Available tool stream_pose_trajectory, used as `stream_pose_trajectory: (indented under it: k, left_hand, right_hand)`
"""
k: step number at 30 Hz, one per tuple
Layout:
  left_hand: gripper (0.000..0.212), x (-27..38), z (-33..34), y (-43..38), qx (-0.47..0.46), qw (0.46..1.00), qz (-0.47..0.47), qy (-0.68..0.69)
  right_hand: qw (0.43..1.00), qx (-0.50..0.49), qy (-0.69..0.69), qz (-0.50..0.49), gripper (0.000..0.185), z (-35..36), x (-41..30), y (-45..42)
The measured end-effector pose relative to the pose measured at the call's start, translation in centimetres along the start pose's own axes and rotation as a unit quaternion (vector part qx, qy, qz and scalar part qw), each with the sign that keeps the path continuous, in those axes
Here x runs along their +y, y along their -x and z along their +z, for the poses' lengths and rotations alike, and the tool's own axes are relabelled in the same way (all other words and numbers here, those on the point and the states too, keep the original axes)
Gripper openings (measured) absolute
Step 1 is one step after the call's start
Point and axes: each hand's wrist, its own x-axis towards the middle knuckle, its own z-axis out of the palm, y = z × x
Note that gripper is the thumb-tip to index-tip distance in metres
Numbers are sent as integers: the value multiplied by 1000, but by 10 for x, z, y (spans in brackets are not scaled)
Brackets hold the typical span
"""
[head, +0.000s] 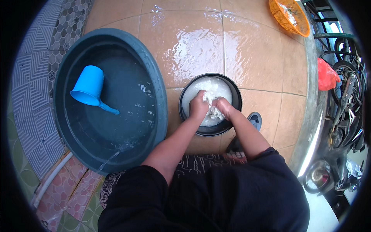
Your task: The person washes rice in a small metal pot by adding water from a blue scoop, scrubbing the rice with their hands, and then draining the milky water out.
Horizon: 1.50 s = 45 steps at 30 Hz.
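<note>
A round black pot [238, 95] stands on the wet tiled floor before me, with cloudy whitish liquid in it. My left hand [199, 105] and my right hand [222, 106] are inside its rim, close together, gripping a clump of wet, white, shredded-looking material [213, 111]. The clump sits between the hands, partly in the liquid; my fingers are partly hidden by it. To the left of the pot is a large blue-grey plastic tub [161, 95] holding water, in which a light blue plastic dipper [90, 84] floats on its side.
An orange plastic basket [282, 21] with white bits lies at the upper right. A red plastic bag [327, 74] hangs or rests past the ledge, near motorcycles [347, 95]. Water runs into the tub at its lower edge. A sandalled foot [255, 120] is beside the pot.
</note>
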Motion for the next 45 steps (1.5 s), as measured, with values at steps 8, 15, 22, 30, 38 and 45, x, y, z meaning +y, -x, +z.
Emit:
stream_pose_trajectory:
  k: [8,15,22,30,38,45]
  left_hand:
    - [48,-22,10,5,266,944,172,-97]
    - [57,-18,7,-4,195,960,84,-183]
    - [63,-2,11,0,13,967,-243,75]
    - [45,-46,14,-9,-69,876,-217,424]
    - [35,-30,9,-7,155,981,116,-12]
    - [38,-9,-7,-20,142,983,114,7]
  right_hand:
    - [732,29,620,-282,25,32,-56,-8]
    - [763,69,632,-116,41,17,-55,-27]
    - [966,118,211,96,62,-24,10,-35]
    - [998,-24,-42,27,44,21,-10,3]
    - [878,-2,479,-17,41,13,-39,11]
    - [714,51,575,-395,19,9,-42,-9]
